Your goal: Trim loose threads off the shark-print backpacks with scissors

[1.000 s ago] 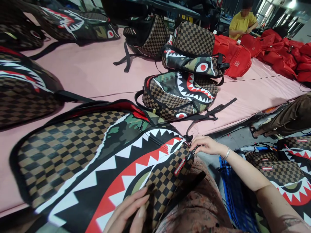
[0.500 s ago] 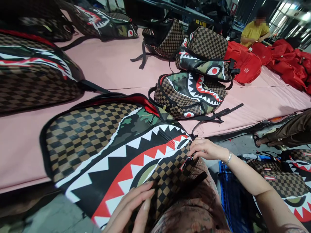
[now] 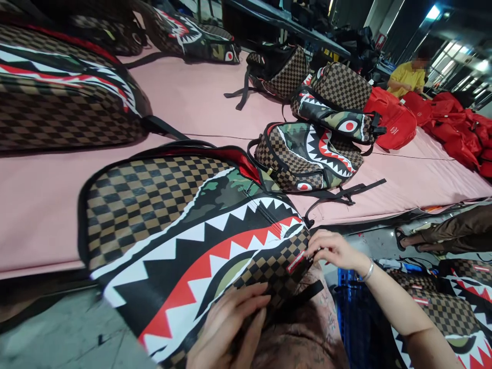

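A large checkered backpack (image 3: 157,205) with a shark-mouth print and camouflage patches leans across the table's near edge against my body. Its top gapes, showing a strip of red lining. My left hand (image 3: 234,325) lies on the lower part of the front, fingers stretched out over the checks, thumb partly hidden. At the bag's right edge, beside a small red label (image 3: 295,261), the bent fingers of my right hand (image 3: 332,248) grip the side. A black strap (image 3: 303,297) sticks out below, across my lap.
On the pink-covered table (image 3: 184,97) lie more shark-print backpacks (image 3: 311,154), and a heap of red bags (image 3: 449,120) at the far right. A blue crate (image 3: 346,312) and further checkered bags (image 3: 442,312) are on the floor at right. A person in yellow (image 3: 405,77) sits behind.
The camera view has shifted, so the table and bags appear farther right. The red label beside my right hand now shows plainly. My left hand stays on the bag's front, slightly farther right in view.
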Tool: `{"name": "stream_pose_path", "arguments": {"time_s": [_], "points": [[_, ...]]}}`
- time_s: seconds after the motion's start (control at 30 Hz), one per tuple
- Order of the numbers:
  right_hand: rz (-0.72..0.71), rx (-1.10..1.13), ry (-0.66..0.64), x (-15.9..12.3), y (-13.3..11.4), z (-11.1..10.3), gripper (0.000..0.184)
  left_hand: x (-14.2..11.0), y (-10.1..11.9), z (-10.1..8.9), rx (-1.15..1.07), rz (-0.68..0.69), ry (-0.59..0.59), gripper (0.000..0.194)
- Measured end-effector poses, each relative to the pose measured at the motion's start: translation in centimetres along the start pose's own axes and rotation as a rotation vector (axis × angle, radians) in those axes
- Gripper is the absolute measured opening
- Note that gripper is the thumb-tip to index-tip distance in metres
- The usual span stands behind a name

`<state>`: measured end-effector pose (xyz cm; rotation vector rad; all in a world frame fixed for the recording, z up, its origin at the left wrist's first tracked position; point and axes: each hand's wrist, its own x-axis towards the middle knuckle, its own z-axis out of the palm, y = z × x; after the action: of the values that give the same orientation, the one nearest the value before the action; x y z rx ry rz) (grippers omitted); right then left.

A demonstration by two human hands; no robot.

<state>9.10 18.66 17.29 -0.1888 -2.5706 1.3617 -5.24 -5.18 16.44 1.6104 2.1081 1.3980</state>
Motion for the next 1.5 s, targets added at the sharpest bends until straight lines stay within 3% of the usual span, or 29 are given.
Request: {"name": "stream_pose_path", "arguments": {"time_s": [0.13, 0.27, 0.33, 0.53, 0.87, 1.1, 1.5], "points": [[0.321, 0.101, 0.040, 0.0, 1.1, -2.5, 0.017, 0.5, -0.7, 1.8, 0.118, 0.172, -0.007, 0.011], [0.432, 0.097, -0.036, 0.8, 1.4, -4.0, 0.013, 1.0, -1.1, 4.1, 0.307, 0.242, 0.079, 0.035], [0.435, 0.051, -0.072, 1.4, 1.0, -4.2, 0.012, 1.1, -1.0, 5.0, 0.356, 0.239, 0.100, 0.037], [0.430, -0.155, -0.176, 2.8, -0.4, -4.0, 0.009, 1.0, -0.2, 6.0, 0.234, 0.240, 0.150, 0.012], [0.545, -0.072, -0.147, 2.9, -0.4, -4.5, 0.010, 1.0, 0.1, 5.3, 0.077, 0.257, 0.212, 0.015], [0.485, -0.089, -0.199, 3.0, -0.7, -3.8, 0.009, 1.2, 0.3, 4.9, 0.090, 0.246, 0.155, 0.015], [0.412, -0.223, -0.207, 3.5, -1.8, -2.4, 0.008, 1.1, 0.9, 5.1, 0.008, 0.152, 0.180, 0.016]]}}
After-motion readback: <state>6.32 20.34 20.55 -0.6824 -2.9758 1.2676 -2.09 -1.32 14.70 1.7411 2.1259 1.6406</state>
